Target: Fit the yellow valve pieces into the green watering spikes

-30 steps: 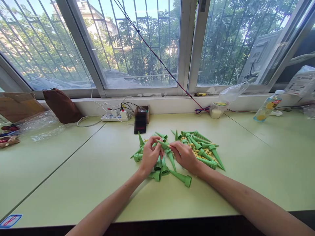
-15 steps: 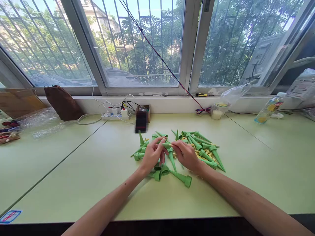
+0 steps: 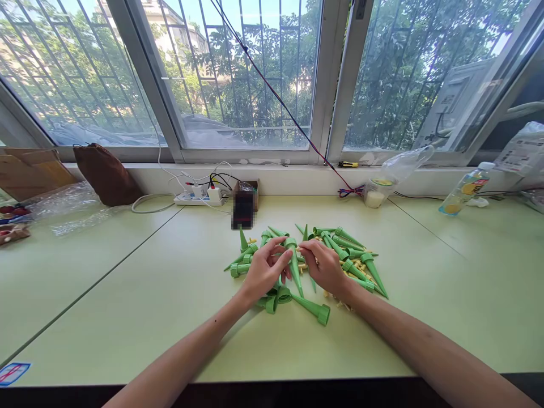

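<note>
My left hand [image 3: 267, 269] holds a green plastic watering spike [image 3: 291, 243] between thumb and fingers, its ribbed collar uppermost and its tapered body downward. Beside that collar, my right hand [image 3: 323, 265] pinches a small yellow plastic piece [image 3: 298, 249], mostly covered by the fingertips. Whether the piece touches the spike I cannot tell. Several more green spikes [image 3: 244, 268] lie left of and below my left hand. One loose spike [image 3: 312, 309] rests nearer the front edge. Beyond my right hand is a heap of green spikes [image 3: 340, 246] mixed with small yellow pieces [image 3: 366, 266].
Behind the spikes stand a dark blurred phone-like object [image 3: 243, 212] and a small box [image 3: 254, 190]. A power strip [image 3: 199, 198] with cables lies along the sill. To the right are a plastic cup [image 3: 374, 195] and a bottle [image 3: 465, 190]; a brown pouch [image 3: 106, 175] sits far left.
In my left hand the spike has turned from lying sideways to collar up. My right hand has stayed close to it, still pinching the yellow piece, and more yellow pieces show beneath the wrist.
</note>
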The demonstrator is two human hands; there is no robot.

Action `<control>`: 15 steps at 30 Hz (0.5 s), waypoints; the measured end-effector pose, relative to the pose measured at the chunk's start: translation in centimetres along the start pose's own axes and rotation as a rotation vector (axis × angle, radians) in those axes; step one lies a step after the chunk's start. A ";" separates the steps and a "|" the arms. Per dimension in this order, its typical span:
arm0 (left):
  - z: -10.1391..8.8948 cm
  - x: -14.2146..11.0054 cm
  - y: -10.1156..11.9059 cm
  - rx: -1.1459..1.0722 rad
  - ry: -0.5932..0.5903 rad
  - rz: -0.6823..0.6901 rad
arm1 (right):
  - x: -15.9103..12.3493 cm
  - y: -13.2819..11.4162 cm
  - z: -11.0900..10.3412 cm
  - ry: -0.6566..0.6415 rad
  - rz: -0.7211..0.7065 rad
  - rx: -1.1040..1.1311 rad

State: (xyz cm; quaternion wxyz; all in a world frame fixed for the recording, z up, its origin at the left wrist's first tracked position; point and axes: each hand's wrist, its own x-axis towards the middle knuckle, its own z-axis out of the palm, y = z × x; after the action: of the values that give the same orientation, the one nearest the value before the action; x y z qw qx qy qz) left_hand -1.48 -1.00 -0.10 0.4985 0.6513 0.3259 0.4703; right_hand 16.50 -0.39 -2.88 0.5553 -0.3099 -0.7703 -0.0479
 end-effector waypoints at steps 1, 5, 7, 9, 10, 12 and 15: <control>0.0 0.0 -0.1 0.014 0.002 0.017 | 0.0 0.0 0.0 -0.002 0.000 0.004; 0.1 -0.3 -0.3 0.152 0.049 0.061 | 0.2 -0.1 -0.1 -0.002 -0.006 -0.001; 0.3 -0.4 -0.1 0.247 0.072 0.099 | 0.3 -0.2 -0.2 -0.004 -0.018 -0.009; 0.4 -0.5 0.1 0.332 0.077 0.144 | 0.4 -0.4 -0.2 -0.006 -0.030 -0.018; 0.5 -0.5 0.2 0.365 0.077 0.166 | 0.4 -0.5 -0.2 -0.007 -0.036 -0.023; 0.6 -0.6 0.1 0.390 0.093 0.198 | 0.3 -0.7 -0.1 -0.002 -0.042 -0.032; 0.7 -0.6 -0.1 0.402 0.120 0.225 | 0.2 -0.7 0.0 -0.004 -0.037 -0.018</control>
State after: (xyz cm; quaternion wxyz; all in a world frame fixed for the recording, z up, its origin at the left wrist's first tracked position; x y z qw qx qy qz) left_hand -1.07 -1.76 -0.44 0.2833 0.7405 0.3673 0.4863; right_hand 16.14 -0.83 -2.50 0.5501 -0.3006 -0.7764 -0.0647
